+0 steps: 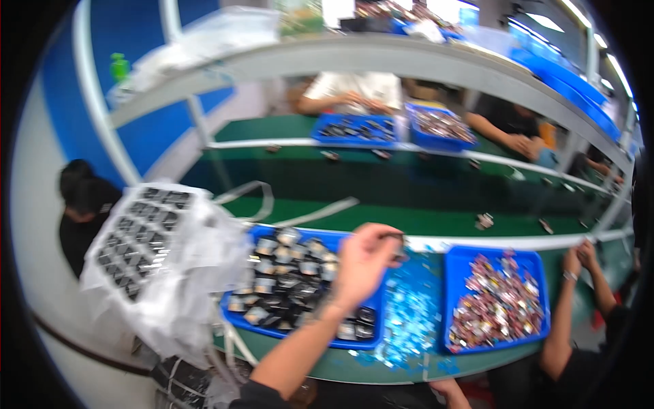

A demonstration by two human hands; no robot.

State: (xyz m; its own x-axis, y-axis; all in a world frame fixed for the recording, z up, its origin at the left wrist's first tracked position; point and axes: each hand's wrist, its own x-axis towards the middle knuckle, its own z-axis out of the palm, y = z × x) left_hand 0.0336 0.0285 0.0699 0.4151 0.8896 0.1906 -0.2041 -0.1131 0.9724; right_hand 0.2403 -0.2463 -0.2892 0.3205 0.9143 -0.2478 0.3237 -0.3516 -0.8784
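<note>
A worker's left hand (366, 262), its grip pinching a small dark piece (398, 249), hovers by the far right corner of a rectangular blue plastic tray (328, 238); the right hand's (447, 388) grip cannot be told.

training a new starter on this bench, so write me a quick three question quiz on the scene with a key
1. Multiple choice: what lies scattered between the near left tray and the near right tray?
a) red cord
b) blue bits
c) green bottles

2. True or false: the left hand lies flat on the near right tray.

3. Short answer: which of those two trays holds the pinkish, shiny pieces?

Key: 1. b. 2. False; it pinches a small dark piece. 3. The near right tray.
</note>
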